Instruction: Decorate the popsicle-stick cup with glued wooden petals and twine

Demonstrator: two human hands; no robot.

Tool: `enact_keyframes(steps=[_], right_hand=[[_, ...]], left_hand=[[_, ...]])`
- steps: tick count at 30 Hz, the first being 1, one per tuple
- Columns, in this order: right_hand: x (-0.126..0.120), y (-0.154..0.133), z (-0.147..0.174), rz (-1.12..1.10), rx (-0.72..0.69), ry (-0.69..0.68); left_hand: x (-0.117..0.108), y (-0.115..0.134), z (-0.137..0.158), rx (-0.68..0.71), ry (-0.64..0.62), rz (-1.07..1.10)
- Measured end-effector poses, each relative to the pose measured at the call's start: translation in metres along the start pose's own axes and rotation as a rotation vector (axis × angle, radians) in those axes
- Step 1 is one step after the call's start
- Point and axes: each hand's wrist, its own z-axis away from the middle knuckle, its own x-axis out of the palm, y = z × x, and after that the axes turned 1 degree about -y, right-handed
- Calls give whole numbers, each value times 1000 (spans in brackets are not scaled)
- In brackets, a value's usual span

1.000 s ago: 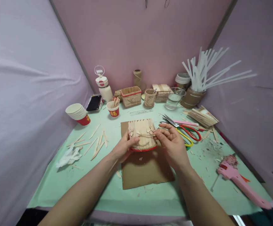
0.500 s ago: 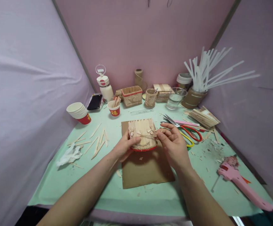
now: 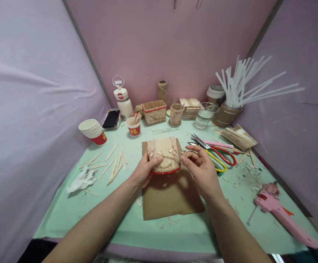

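Held wooden container (image 3: 165,148), cup (image 3: 134,130) reading 福

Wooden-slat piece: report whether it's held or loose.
Held: the left hand grips the wooden-slat piece, thumb on its front, while the right hand pinches twine. Whether the piece touches the cardboard beneath is unclear.

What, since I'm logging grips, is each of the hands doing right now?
Left hand: closed, holding the wooden piece by its side.
Right hand: closed, fingertips pinching the twine.
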Motion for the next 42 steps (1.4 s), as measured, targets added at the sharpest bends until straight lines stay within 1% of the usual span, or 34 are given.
enact_keyframes(steps=[3,5,6,8,10,11,13,14,16,20,26,34,39,42], right_hand=[[-1,-1,-1,54,29,-19],[-2,-1,0,115,39,-26],[-2,-1,0,162,20,-7],[-2,-1,3,286,-92,78],[-1,-2,6,428,-279,136],[1,-2,8,499,-381,127],[5,-3,11,614,-552,46],[7,-3,12,656,-614,5],[11,-4,13,716,-687,-33],[16,-4,12,796,-727,-42],[15,-2,11,823,-724,-45],[14,-1,11,869,-734,-37],[14,-1,11,857,-746,-41],[12,-4,11,782,-746,14]], left_hand=[[-1,-1,0,20,-13,-13],[-3,-2,-1,63,7,-33],[-4,-3,-1,86,25,-46],[-5,-4,-1,126,59,-71],[-6,-5,-1,150,77,-91],[-5,-6,-1,156,82,-100],[-5,-6,0,166,87,-122],[-4,-5,1,170,86,-135],[-3,-5,2,182,83,-166],[0,-3,4,194,68,-214],[0,-4,4,215,67,-268],[0,-5,3,214,85,-286],[0,-5,3,162,84,-200],[0,-5,2,128,73,-112]])
